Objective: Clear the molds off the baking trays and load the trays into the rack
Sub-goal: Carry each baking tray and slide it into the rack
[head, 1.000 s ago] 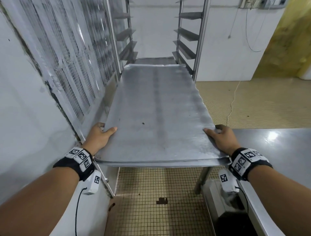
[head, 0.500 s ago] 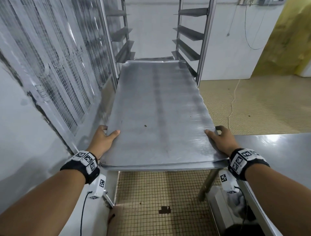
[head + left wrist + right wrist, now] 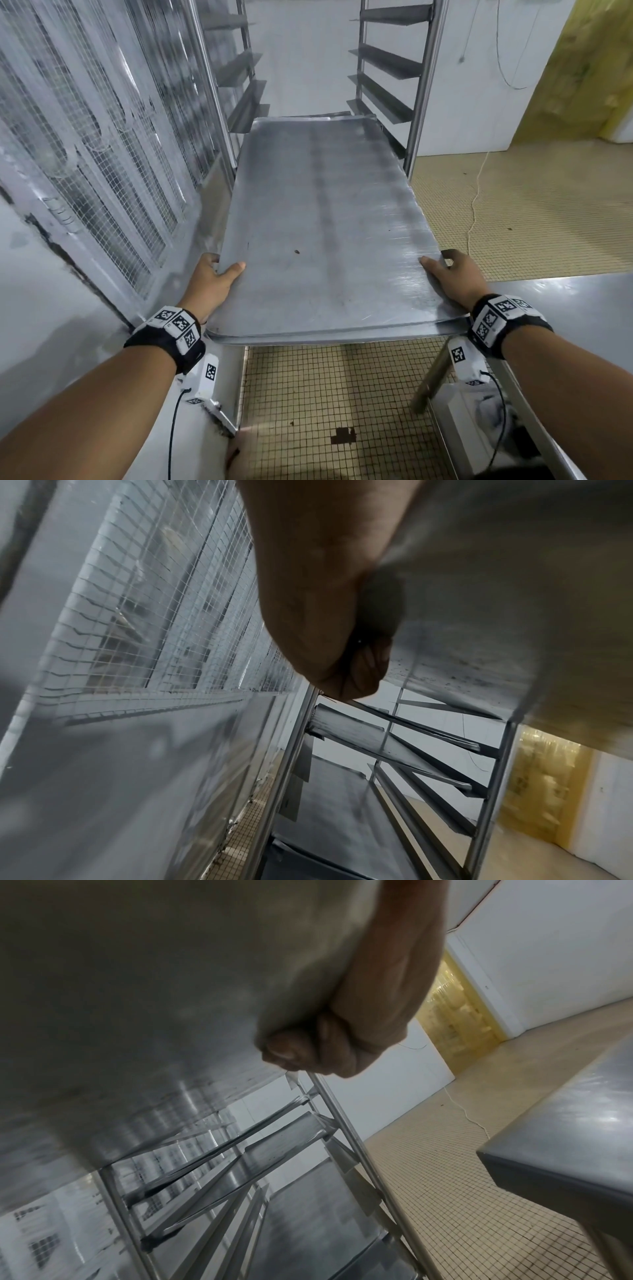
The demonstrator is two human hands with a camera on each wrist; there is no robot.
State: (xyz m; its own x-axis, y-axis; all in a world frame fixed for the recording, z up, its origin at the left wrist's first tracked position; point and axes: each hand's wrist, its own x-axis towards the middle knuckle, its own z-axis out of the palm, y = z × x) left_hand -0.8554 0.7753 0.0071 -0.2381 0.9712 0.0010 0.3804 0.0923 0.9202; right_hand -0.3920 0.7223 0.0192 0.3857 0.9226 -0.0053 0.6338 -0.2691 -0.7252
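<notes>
A bare metal baking tray [image 3: 325, 226] is held level in front of me, with its far end between the uprights of the tall steel rack [image 3: 419, 102]. My left hand [image 3: 214, 277] grips the tray's near left corner, thumb on top and fingers curled beneath. My right hand [image 3: 452, 277] grips the near right corner the same way. From below, the left wrist view shows the left hand's fingers [image 3: 356, 674] under the tray's underside [image 3: 514, 601]. In the right wrist view the right hand's fingers [image 3: 291, 1050] curl under the tray [image 3: 154, 988]. No molds are in view.
A mesh-covered wall panel [image 3: 102, 137] runs close along the left. A steel table [image 3: 575, 308] stands at the right, its edge near my right wrist. Angled rack runners [image 3: 383, 99] line both sides above the tray. Lower trays [image 3: 325, 1218] sit in the rack. Tiled floor [image 3: 325, 411] lies below.
The tray and both hands have moved forward toward the rack, and its far end now sits further in between the uprights. Both grips are unchanged.
</notes>
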